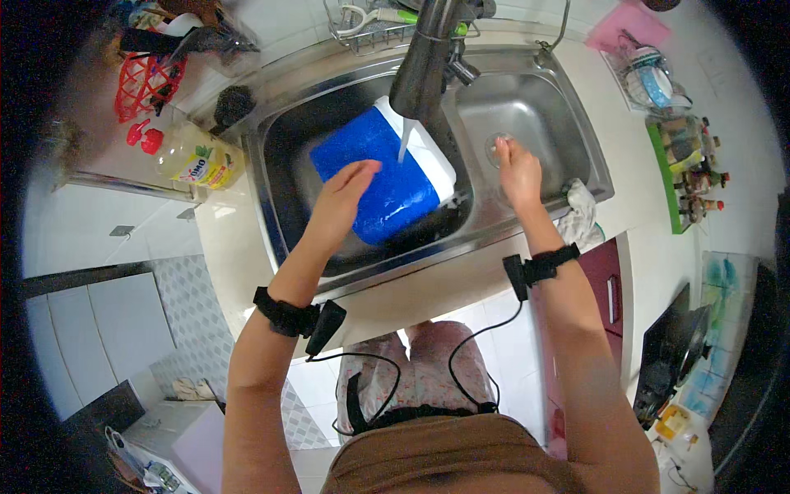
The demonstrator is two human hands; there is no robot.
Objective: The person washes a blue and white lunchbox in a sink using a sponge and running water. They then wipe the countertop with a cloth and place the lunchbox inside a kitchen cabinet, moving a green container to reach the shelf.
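Observation:
A blue plastic container [376,160] with a white end [426,151] lies tilted in the left basin [296,185] of a steel double sink. Its blue surface is wet, and a thin stream of water [404,145] falls on it from the dark faucet [423,68]. My left hand [345,194] is over the container's near left part, fingers straight and together, holding nothing visible; whether it touches the surface is unclear. Over the right basin [543,111], beside the drain [497,148], is my right hand [517,170] with its fingers curled. Its palm is hidden.
A yellow dish-soap bottle [197,157] with a red pump stands left of the sink. A pale cloth [580,213] hangs over the right front rim. Behind the faucet is a wire rack [376,34]. Stacked bowls [648,80] and a green spice rack [673,179] line the right counter.

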